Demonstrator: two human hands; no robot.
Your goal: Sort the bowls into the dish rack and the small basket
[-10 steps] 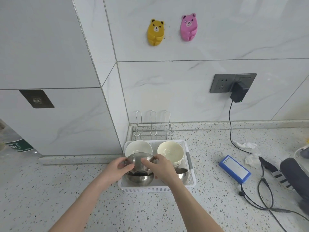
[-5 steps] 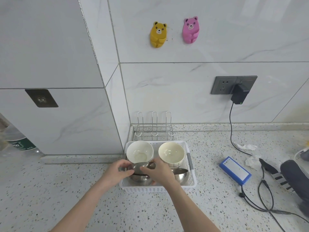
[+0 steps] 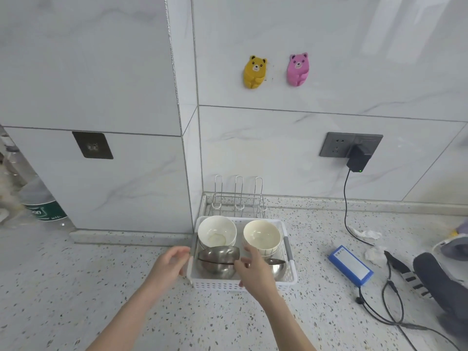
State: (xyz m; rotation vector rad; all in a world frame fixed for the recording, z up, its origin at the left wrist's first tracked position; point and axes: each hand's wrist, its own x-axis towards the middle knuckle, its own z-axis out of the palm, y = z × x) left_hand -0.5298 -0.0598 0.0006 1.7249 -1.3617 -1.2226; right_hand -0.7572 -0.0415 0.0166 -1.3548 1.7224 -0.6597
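Note:
A white plastic basket (image 3: 286, 279) stands on the speckled counter near the wall corner. At its back sit a white bowl (image 3: 216, 234) and a cream bowl (image 3: 262, 236). In the front left lie stacked steel bowls (image 3: 217, 259), the top one tilted. Another steel bowl (image 3: 278, 268) shows at the front right, partly hidden by my right hand (image 3: 254, 268). That hand hovers with fingers apart, its thumb at the stacked bowls' rim. My left hand (image 3: 171, 264) is open beside the basket's left edge. An empty wire dish rack (image 3: 238, 201) stands behind the basket.
A blue box (image 3: 350, 268) lies right of the basket, with black cables (image 3: 390, 310), crumpled tissue (image 3: 367, 234) and a dark shoe (image 3: 440, 279) beyond. A charger (image 3: 358, 158) hangs in the wall socket. A plastic bottle (image 3: 40, 203) stands at far left.
Both hands lowered a steel bowl onto the one in the basket's front left, then let go. My left hand drew back to the basket's left edge.

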